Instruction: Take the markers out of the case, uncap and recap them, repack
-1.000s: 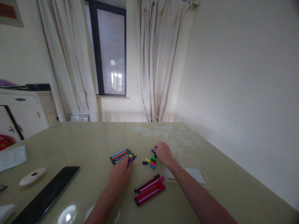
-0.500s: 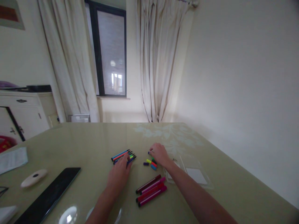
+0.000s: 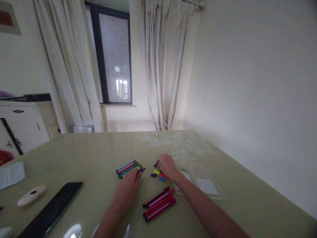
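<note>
My left hand is closed at the near end of a row of uncapped felt-tip markers. Its fingers pinch a dark blue marker, mostly hidden, whose black tip points right. A little to the right, my right hand pinches a small dark blue marker cap just above the table. Below that hand lie loose caps: a dark one, a yellow one, a red one and a blue one. Others may be hidden under the hand.
Several capped red, pink and maroon markers lie between my forearms. A clear plastic case rests by my right forearm. At left are a black tablet-like slab, a white oval object and a paper.
My left hand has drawn slightly down from the row, showing more of the markers. My right hand and its cap have shifted little. The camera view has turned slightly.
</note>
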`<state>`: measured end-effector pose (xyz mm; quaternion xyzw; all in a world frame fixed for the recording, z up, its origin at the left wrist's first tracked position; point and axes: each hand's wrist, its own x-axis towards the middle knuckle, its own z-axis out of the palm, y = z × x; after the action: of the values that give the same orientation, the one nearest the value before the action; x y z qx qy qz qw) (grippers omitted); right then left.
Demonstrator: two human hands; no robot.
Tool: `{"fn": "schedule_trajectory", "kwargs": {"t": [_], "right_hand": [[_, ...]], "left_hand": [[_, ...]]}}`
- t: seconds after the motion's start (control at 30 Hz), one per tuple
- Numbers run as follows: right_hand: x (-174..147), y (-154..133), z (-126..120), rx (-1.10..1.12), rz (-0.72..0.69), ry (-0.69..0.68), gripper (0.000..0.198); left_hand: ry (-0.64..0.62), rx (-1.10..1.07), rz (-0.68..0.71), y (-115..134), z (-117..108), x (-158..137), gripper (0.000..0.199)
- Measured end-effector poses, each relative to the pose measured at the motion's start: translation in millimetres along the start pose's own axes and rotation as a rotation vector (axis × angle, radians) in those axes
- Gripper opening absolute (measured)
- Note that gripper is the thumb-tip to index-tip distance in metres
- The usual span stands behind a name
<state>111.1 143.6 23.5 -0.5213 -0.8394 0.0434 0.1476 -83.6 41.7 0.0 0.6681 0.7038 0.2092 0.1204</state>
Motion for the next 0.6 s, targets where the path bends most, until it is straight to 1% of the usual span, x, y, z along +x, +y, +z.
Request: {"fn": "schedule_trajectory", "kwargs": {"t": [0.07,0.1,0.2,0.27,0.33,0.43,0.6], "right_hand": [[-12,-1,-3,0.091,-0.020,0.054,0.016],[-21,0,-5,0.182,-0.036,0.102,0.017],[-54,7,-8,0.562,-0.078,0.221,0.015],[-71,14,-9,0.746,-0.073,0.259,0.015],[-79,19,-10,0.869,-0.070,0.275,0.018],[-79,20,-14,0.940,-0.080,0.267,0.021],[-78,15,-19,0.899,-0.080,0.264,0.019]], "left_hand": [[0.021,-0.044,0.027,3,1,0,0.034],[0.034,-0.073,0.048,5,2,-1,0.033],[0.062,-0.151,0.122,15,5,-5,0.028],[0.069,-0.183,0.166,21,6,-9,0.025],[0.073,-0.207,0.209,26,7,-13,0.025],[0.062,-0.219,0.247,29,5,-17,0.027],[0.064,-0.190,0.233,28,1,-18,0.028]]}}
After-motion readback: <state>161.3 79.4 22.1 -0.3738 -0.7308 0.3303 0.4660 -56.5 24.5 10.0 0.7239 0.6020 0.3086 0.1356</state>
